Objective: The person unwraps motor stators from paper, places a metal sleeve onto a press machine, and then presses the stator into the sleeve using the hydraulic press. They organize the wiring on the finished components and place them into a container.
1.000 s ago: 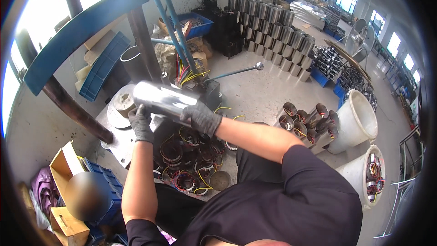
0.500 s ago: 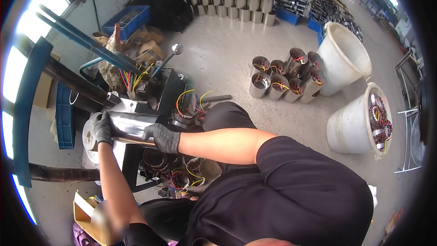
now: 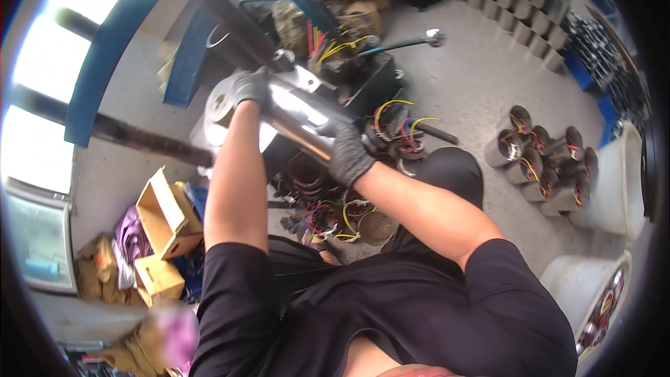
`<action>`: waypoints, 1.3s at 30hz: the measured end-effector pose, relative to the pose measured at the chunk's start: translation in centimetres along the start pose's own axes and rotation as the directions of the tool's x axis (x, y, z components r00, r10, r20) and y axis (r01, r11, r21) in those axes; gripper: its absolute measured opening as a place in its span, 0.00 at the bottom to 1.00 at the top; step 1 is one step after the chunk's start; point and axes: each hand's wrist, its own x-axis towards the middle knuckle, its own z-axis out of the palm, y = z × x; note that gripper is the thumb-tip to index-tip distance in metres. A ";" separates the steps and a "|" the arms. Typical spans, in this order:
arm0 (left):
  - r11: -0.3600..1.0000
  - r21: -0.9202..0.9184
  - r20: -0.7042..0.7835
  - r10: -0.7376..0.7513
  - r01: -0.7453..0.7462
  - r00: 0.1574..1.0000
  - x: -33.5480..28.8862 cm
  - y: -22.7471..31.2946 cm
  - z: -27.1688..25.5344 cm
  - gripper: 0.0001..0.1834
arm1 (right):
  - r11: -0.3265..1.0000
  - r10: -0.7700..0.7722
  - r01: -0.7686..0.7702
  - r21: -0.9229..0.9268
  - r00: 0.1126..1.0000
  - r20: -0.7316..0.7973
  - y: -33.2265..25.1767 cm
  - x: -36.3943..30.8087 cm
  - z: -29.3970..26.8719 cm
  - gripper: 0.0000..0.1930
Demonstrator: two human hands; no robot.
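Note:
Both my hands wear dark grey gloves and are on a shiny metal cylinder [image 3: 296, 113], which lies on its side at the press. My left hand [image 3: 251, 89] grips its far-left end, beside a pale round disc [image 3: 216, 113]. My right hand [image 3: 350, 156] is wrapped round its near-right end, fingers partly hidden behind it. Close to that end, wound motor stators [image 3: 322, 216] with red and yellow wires sit in a cluster below. More coloured wires [image 3: 328, 49] stick up behind the cylinder.
Dark press columns [image 3: 150, 136] and a blue beam [image 3: 115, 42] stand at left. A ball-ended lever [image 3: 434, 38] juts out beyond the machine. Wired metal cylinders [image 3: 541, 160] and white tubs [image 3: 614, 188] stand at right; cardboard boxes [image 3: 167, 220] lie at lower left.
My view has swung, so the machine and cylinder appear higher, farther right and slanted. Both hands keep their grip at about the same places on the cylinder.

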 end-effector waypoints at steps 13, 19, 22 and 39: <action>0.956 -0.145 0.061 -0.248 0.254 0.967 2.6 -0.6 1.8 0.32 | 0.972 0.231 -0.217 0.089 0.952 -0.199 -3.7 -4.6 -0.3 0.19; 0.955 -0.177 0.067 -0.230 0.238 0.971 1.7 0.2 1.4 0.30 | 0.985 0.165 -0.145 0.092 0.949 -0.270 -2.9 -5.7 0.0 0.09; 0.962 -0.171 0.058 -0.206 0.213 0.977 1.6 0.2 1.4 0.29 | 0.972 0.214 -0.172 0.161 0.930 -0.300 -3.2 -6.7 0.0 0.09; 0.994 0.101 -0.048 0.035 -0.030 0.998 9.7 -8.5 7.8 0.33 | 0.973 0.231 -0.227 0.045 0.967 -0.107 -13.3 -12.1 -2.1 0.35</action>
